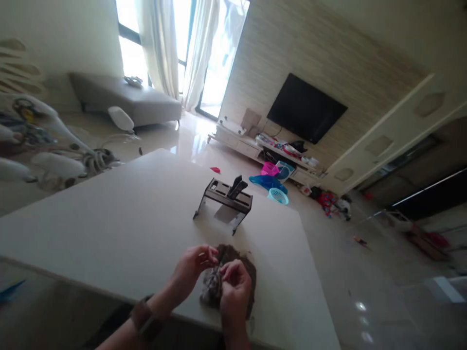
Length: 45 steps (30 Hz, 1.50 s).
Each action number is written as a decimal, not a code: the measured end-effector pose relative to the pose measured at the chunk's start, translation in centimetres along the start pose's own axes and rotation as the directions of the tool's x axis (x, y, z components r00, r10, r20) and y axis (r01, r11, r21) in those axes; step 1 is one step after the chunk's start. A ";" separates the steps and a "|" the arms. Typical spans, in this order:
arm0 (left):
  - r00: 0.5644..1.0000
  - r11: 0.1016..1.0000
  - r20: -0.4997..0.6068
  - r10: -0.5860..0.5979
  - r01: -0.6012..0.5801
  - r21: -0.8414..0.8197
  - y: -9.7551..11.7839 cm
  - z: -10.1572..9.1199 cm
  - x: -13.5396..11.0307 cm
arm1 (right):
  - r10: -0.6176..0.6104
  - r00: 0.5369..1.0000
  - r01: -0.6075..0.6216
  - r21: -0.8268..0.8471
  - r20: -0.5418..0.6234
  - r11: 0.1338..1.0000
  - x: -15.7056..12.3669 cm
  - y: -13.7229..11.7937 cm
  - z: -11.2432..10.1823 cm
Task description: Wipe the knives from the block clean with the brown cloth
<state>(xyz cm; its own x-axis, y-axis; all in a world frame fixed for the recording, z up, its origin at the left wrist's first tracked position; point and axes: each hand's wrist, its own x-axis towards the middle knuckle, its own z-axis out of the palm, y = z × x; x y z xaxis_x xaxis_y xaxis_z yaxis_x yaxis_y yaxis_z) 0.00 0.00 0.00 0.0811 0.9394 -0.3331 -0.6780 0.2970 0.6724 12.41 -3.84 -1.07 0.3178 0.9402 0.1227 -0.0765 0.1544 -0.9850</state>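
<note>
In the head view, we look down on a pale table [109,218] whose near edge runs across the bottom of the picture. At 6 o'clock, close to that edge, both hands meet over a brown crumpled bundle [233,255] that lies on the table top. It looks soft and limp, though we cannot tell what it is made of.

The left hand [193,270] comes in from 7 o'clock, a dark band [146,318] on its wrist. Its fingers [207,253] are pinched together on the bundle's upper left part. The right hand [235,291] rises from 6 o'clock with its fingers [233,270] curled in and closed on the middle of the bundle. So the bundle sits between and under both sets of fingers, touching them, and spreads out towards 3 o'clock of the right hand.

We judge that the table carries its weight while the two pinches work on one small spot.

At 12 o'clock from the hands, well apart, stands a black slotted stand [224,197] with a dark handle [237,186] sticking up.
</note>
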 end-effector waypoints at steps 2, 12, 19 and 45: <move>1.000 0.998 0.015 0.005 -0.006 0.063 0.0 -0.3 0.3 | -0.020 1.000 0.020 -0.018 0.010 1.000 -0.2 0.5 -0.2; 0.991 0.913 0.004 0.137 -0.128 0.387 0.9 -1.3 0.5 | -0.107 0.991 0.110 -0.030 0.086 0.993 -0.6 0.4 0.8; 0.969 0.905 0.023 0.247 -0.239 0.352 1.0 -1.5 0.7 | -0.047 0.992 0.056 -0.075 0.120 0.996 -0.7 -0.5 0.8; 0.708 0.031 0.694 0.136 -0.703 0.711 12.8 11.0 18.5 | 0.143 0.967 -0.087 -0.257 0.210 0.963 0.9 -1.4 -1.5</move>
<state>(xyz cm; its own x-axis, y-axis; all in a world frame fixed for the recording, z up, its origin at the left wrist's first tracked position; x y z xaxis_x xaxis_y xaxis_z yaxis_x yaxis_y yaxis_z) 0.90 23.07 9.73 0.4720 0.8238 0.3141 0.4415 -0.5292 0.7246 14.19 -3.66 0.19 0.0980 0.9952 0.0033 0.1415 -0.0107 -0.9899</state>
